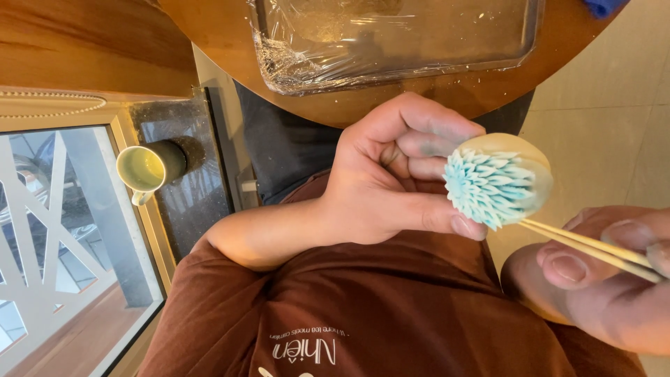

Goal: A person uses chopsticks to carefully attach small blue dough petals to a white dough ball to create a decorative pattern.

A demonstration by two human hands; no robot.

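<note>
Right hand (600,279) pinching wooden sticks (586,246), left hand (398,174) curled around blue-petalled sweet (497,180), wrist bent

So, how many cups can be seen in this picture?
1. A green cup stands on the dark ledge by the window, far from both hands. Others may be hidden outside the view.

Two hands — the left hand (391,181) and the right hand (593,279). One round sweet (497,180) with blue-tipped petals. Two thin wooden sticks (593,248), or possibly one split tool — the view is tight. One cup (146,169). One film-wrapped tray (398,42). One round wooden table (209,28).
</note>
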